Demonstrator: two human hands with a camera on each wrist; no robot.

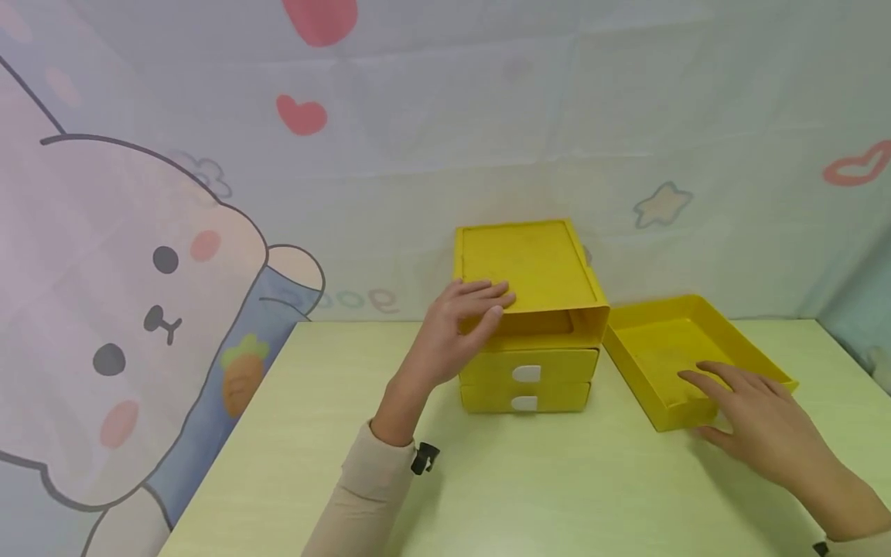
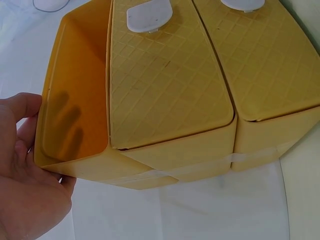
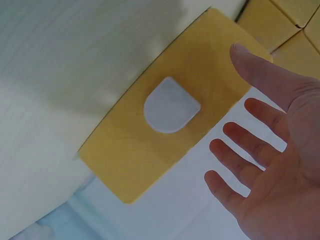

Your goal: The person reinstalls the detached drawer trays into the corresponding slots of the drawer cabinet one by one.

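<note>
A yellow drawer cabinet [image 1: 529, 263] stands at the back of the table, its top slot vacant and two drawers with white tabs shut below. My left hand [image 1: 462, 325] rests at the top front left corner of the cabinet, fingers extended over its top. The left wrist view shows the thumb and palm of the left hand [image 2: 25, 165] beside the vacant slot's rim. A pulled-out yellow drawer [image 1: 640, 387] lies to the right of the cabinet. Above its near right end hovers my right hand [image 1: 759, 418], fingers spread and holding nothing. The right wrist view shows the drawer's white tab [image 3: 171, 106].
The pale table [image 1: 529, 480] extends in front of the cabinet and the loose drawer. A printed cloth [image 1: 431, 139] with a cartoon animal, hearts and a star hangs right behind them. The table's right edge [image 1: 856, 363] lies beyond the loose drawer.
</note>
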